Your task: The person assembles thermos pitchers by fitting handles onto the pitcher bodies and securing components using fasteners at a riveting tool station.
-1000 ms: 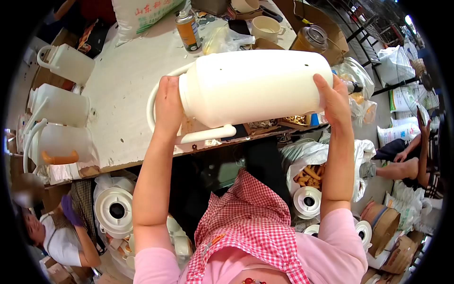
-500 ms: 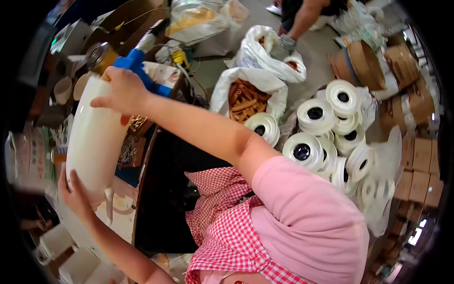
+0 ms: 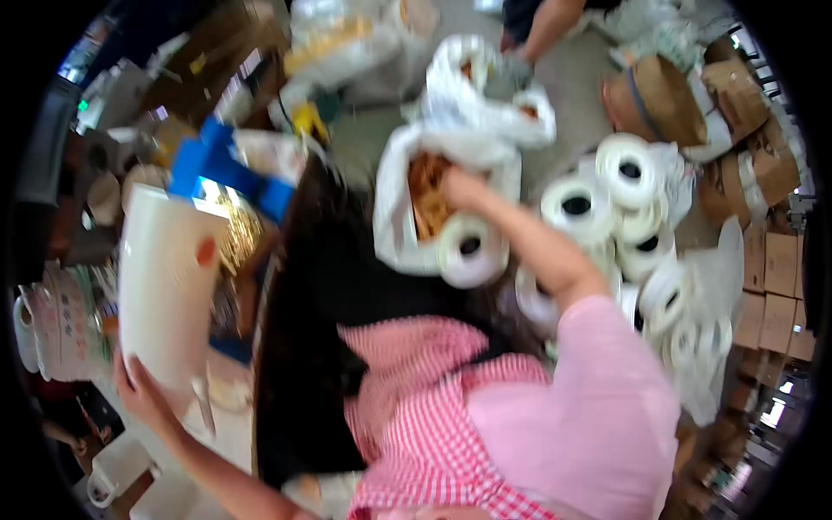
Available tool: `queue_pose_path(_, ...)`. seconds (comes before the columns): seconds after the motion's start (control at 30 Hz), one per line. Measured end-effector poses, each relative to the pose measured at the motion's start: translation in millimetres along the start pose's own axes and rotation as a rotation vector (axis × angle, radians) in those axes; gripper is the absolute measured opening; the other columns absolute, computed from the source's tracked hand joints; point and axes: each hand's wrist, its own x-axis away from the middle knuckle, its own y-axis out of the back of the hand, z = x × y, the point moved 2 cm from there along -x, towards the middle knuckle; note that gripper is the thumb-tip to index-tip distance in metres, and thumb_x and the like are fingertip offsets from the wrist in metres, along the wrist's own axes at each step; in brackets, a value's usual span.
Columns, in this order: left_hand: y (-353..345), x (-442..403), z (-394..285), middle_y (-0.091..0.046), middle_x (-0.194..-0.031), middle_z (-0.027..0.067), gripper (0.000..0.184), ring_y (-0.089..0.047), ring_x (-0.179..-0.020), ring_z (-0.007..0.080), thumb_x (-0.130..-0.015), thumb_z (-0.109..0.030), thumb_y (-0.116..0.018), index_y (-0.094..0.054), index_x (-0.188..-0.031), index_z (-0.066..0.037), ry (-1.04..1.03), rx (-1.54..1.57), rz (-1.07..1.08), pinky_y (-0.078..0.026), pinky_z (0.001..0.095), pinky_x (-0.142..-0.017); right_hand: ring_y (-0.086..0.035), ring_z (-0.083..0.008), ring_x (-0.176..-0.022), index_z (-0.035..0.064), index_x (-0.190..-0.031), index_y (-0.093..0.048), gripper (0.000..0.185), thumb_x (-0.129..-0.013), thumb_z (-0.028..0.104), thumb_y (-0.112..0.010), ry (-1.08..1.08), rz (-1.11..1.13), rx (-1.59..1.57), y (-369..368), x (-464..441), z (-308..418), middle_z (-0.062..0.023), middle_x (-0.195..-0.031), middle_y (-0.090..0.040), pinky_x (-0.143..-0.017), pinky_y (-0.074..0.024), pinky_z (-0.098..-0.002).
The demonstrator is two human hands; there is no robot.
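Observation:
My left hand [image 3: 143, 392] is at the lower end of a large cream-white vessel [image 3: 165, 290], its fingers wrapped against the side. The vessel stands on end in the view at the table's edge, with a reddish oval mark on its side. My right hand [image 3: 462, 188] reaches into a white sack of orange-brown curved pieces [image 3: 425, 195]; its fingers are blurred and partly hidden among them. Just below that hand, a white ring-shaped part with a dark centre [image 3: 472, 250] rests against the sack.
Several white ring parts [image 3: 626, 171] are piled right of the sack. A blue tool or fixture [image 3: 204, 160] and golden small pieces [image 3: 238, 230] lie beyond the vessel. Cardboard boxes [image 3: 767, 260] stand far right. Another person's arm [image 3: 552, 28] shows at the top.
My right hand has let go of the vessel's upper end and moved right into the sack. My left hand stays on the vessel. The view has swung right since the earliest frame.

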Motion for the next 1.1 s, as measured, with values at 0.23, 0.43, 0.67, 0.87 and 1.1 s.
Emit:
queue_pose_path(0.23, -2.0, 9.1, 5.1, -0.064, -0.124, 0.0153, 0.046, -0.060, -0.113, 0.0251, -0.100, -0.031, -0.059, -0.058, -0.131, 0.003, 0.048, 0.130, 0.020, -0.045, 0.0366, -0.101, -0.043, -0.0314, -0.142, 0.0073, -0.138, -0.060, 0.046, -0.093, 0.018, -0.053, -0.035, 0.436, 0.068, -56.6, -47.6, 41.1, -0.0128, -0.152, -0.049, -0.110, -0.0366, -0.0566)
queue_pose_path(0.43, -3.6, 10.6, -0.8, -0.065, -0.123, 0.0141, 0.046, -0.060, -0.112, 0.0238, -0.099, -0.032, -0.061, -0.059, -0.130, 0.003, 0.063, 0.206, 0.006, -0.045, 0.0354, -0.099, -0.042, -0.0313, -0.142, 0.0094, -0.145, -0.052, 0.056, -0.093, 0.030, -0.055, -0.175, 0.276, 0.146, -104.5, -54.2, 24.3, -0.0148, -0.154, -0.044, -0.111, -0.0359, -0.0538)
queue_pose_path(0.67, -1.9, 13.5, -6.9, -0.060, -0.134, 0.0156, 0.045, -0.057, -0.122, 0.0259, -0.099, -0.024, -0.059, -0.056, -0.135, 0.003, 0.110, 0.140, -0.007, -0.041, 0.0366, -0.107, -0.062, -0.0330, -0.115, 0.0062, -0.121, -0.063, 0.049, -0.080, 0.034, -0.068, 0.096, 0.255, 0.079, -0.7, -9.8, 32.0, -0.0181, -0.125, -0.063, -0.092, -0.0521, -0.0448)
queue_pose_path(0.87, -2.2, 8.9, -16.0, -0.062, -0.132, 0.0140, 0.046, -0.058, -0.118, 0.0218, -0.102, -0.030, -0.059, -0.059, -0.134, 0.003, 0.120, 0.150, 0.002, -0.043, 0.0333, -0.103, -0.057, -0.0262, -0.079, 0.0021, -0.090, -0.060, 0.018, -0.077, 0.015, -0.062, 0.448, -0.167, -0.791, 93.4, 73.7, 60.6, -0.0110, -0.085, -0.057, -0.074, -0.0474, -0.0369)
queue_pose_path(1.1, -7.8, 7.5, -16.4, -0.066, -0.126, 0.0125, 0.044, -0.059, -0.116, 0.0213, -0.099, -0.030, -0.066, -0.063, -0.128, 0.002, 0.034, 0.151, -0.076, -0.044, 0.0329, -0.103, -0.047, -0.0085, -0.074, 0.0024, -0.087, -0.058, 0.007, -0.082, 0.000, -0.056, 0.637, -0.001, -1.257, 169.3, 120.4, 149.7, 0.0001, -0.083, -0.050, -0.072, -0.0432, -0.0261)
